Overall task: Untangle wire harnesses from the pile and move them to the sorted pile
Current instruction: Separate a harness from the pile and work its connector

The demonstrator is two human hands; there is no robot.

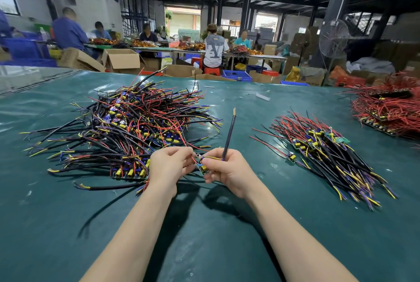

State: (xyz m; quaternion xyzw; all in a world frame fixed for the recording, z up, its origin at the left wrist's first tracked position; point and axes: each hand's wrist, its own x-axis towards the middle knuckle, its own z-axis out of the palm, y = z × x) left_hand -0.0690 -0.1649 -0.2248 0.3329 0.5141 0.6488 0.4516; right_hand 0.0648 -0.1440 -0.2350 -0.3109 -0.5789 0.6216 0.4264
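- Holding one wire harness [212, 163] between them, both hands are raised just above the green table [227, 236].
- Left hand [167, 168] pinches its red wire; right hand [227, 173] grips the small board and black cable, which points up.
- Tangled pile [127, 129] lies left, touching the left hand.
- Sorted pile [327, 152] lies right, apart from the hands.
- A red-wire heap [391, 111] sits at the far right.

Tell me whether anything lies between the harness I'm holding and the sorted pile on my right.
Nothing visible does. Only bare green table lies between the harness in the right hand and the sorted pile. The left hand pinches its red wire.
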